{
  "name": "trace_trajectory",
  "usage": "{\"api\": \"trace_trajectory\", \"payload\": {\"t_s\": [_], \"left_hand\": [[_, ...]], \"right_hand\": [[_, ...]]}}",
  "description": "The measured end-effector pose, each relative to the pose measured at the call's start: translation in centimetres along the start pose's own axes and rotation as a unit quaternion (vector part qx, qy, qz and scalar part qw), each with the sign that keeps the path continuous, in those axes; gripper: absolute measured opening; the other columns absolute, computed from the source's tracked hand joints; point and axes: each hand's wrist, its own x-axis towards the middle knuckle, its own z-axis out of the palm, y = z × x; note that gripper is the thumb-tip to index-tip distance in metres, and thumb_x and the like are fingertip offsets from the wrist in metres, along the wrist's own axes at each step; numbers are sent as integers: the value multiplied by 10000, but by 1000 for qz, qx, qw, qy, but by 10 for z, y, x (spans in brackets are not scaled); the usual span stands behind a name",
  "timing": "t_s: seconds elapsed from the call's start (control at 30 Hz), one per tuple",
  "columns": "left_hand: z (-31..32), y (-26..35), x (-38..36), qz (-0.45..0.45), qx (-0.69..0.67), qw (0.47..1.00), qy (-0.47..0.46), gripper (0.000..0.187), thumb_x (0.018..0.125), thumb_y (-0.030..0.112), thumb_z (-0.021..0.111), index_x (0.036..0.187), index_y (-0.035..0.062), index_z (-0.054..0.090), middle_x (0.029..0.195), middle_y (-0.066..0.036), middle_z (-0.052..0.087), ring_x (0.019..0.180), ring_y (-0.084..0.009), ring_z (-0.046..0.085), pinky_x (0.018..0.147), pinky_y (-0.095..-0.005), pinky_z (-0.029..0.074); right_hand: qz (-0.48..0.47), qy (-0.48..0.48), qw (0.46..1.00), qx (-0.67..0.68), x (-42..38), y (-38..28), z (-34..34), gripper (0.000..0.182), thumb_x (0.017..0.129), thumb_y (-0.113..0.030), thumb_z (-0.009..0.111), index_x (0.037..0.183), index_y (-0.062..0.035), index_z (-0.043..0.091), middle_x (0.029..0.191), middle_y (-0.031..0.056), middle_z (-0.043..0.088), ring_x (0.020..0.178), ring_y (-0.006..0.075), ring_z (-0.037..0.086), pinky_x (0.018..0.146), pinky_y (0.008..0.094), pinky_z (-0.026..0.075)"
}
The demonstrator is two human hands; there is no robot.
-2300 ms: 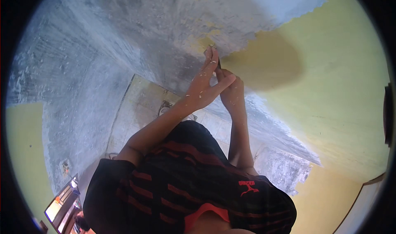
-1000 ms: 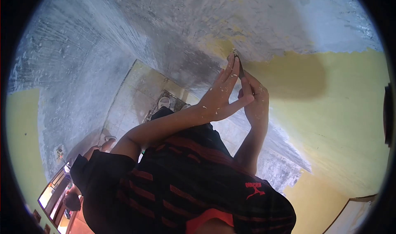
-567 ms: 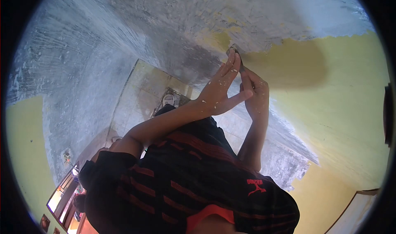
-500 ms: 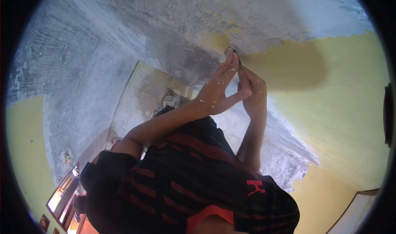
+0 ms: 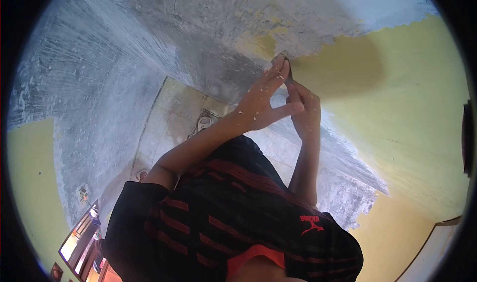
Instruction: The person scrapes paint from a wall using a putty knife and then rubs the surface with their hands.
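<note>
My right hand (image 5: 305, 105) is closed around the handle of a scraper (image 5: 289, 77), its blade pointing up against the wall. My left hand (image 5: 258, 105) lies with its back towards me, fingers stretched out and pressing on the blade near its tip. The left thumb is spread away, close to the right hand. Pale flakes of paint stick to both hands. The blade's edge meets the wall (image 5: 318, 13) beside a leftover yellow patch (image 5: 266, 44); part of the blade is hidden by the left fingers.
Yellow paint (image 5: 417, 83) covers the wall at right, with bare grey wall (image 5: 89, 83) at left and above. Below is a tiled floor (image 5: 171, 113) with a foot in a sandal (image 5: 204, 123). A window or doorway (image 5: 74, 242) is at lower left.
The view has shifted slightly, and the scraper and both hands have moved a little relative to the yellow patch. Both hands keep the same hold.
</note>
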Motion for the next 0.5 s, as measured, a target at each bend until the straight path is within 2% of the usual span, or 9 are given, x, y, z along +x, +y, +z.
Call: {"api": "trace_trajectory", "payload": {"t_s": [0.03, 0.13, 0.2, 0.23, 0.27, 0.33, 0.37, 0.47, 0.5], "left_hand": [[2, 0, 0, 20, 13, 1000, 0, 1084, 974, 500, 764, 1688, -67, 178, 1747, -359, 139, 1640, -459, 177, 1305, -488, 238], [-4, 0, -1, 2, 24, 999, 43, 1086, 968, 499, 774, 1685, -69, 189, 1742, -363, 156, 1637, -465, 181, 1302, -497, 244], [-12, -4, 1, 1, 22, 999, 42, 1086, 965, 501, 777, 1682, -73, 198, 1736, -371, 165, 1635, -470, 184, 1301, -500, 249], [-17, -6, 1, -2, 23, 999, 41, 1086, 961, 502, 780, 1679, -76, 206, 1730, -378, 174, 1633, -474, 187, 1299, -504, 253], [-15, -6, 1, -2, 25, 999, 42, 1086, 961, 502, 780, 1679, -76, 206, 1730, -378, 174, 1633, -474, 187, 1299, -504, 253], [-6, -6, 1, 13, 19, 1000, -13, 1088, 954, 507, 786, 1671, -85, 221, 1718, -397, 177, 1629, -482, 192, 1299, -508, 254], [-7, -7, 0, 14, 19, 1000, -10, 1088, 954, 507, 786, 1671, -85, 221, 1718, -397, 177, 1629, -482, 192, 1299, -508, 254], [-10, -6, -1, 33, 20, 999, 37, 1077, 954, 504, 789, 1666, -89, 238, 1713, -399, 194, 1628, -481, 195, 1305, -506, 238], [-14, -8, 1, 21, 41, 999, 24, 1083, 954, 501, 792, 1668, -88, 231, 1714, -397, 193, 1628, -481, 196, 1308, -505, 229]], "right_hand": [[-4, 0, 1000, -1, 2, -3, 2, 218, 1073, -153, 637, 1126, 52, 689, 743, 49, 583, 699, 134, 467, 653, 322, 436], [-3, -1, 999, 40, 9, -10, 19, 209, 1074, -158, 639, 1086, 47, 680, 728, 50, 559, 692, 143, 467, 644, 334, 432], [-33, -4, 997, 66, 15, -2, 36, 186, 1071, -138, 641, 1095, 38, 696, 707, 35, 540, 664, 128, 472, 616, 325, 423], [-82, 28, 996, 18, 13, 1, 37, 187, 1082, -138, 634, 1057, 30, 710, 712, -5, 548, 656, 97, 481, 597, 294, 405], [-83, 27, 996, 20, 8, 6, 33, 187, 1082, -138, 634, 1057, 30, 710, 712, -5, 548, 656, 97, 481, 597, 294, 405], [32, 15, 994, 103, -1, 7, 20, 206, 1094, -147, 629, 992, 15, 704, 726, -41, 544, 654, 72, 480, 580, 276, 389], [61, -1, 990, 127, 0, 7, 16, 221, 1100, -164, 636, 979, 7, 709, 730, -56, 536, 654, 64, 470, 576, 274, 385], [14, -10, 983, 183, 13, 11, 38, 204, 1097, -167, 647, 1035, 4, 739, 727, -54, 530, 642, 57, 462, 562, 280, 382], [0, -4, 991, 134, 13, 11, 41, 219, 1102, -187, 646, 1074, 3, 752, 729, -53, 540, 643, 58, 473, 569, 276, 392]]}}
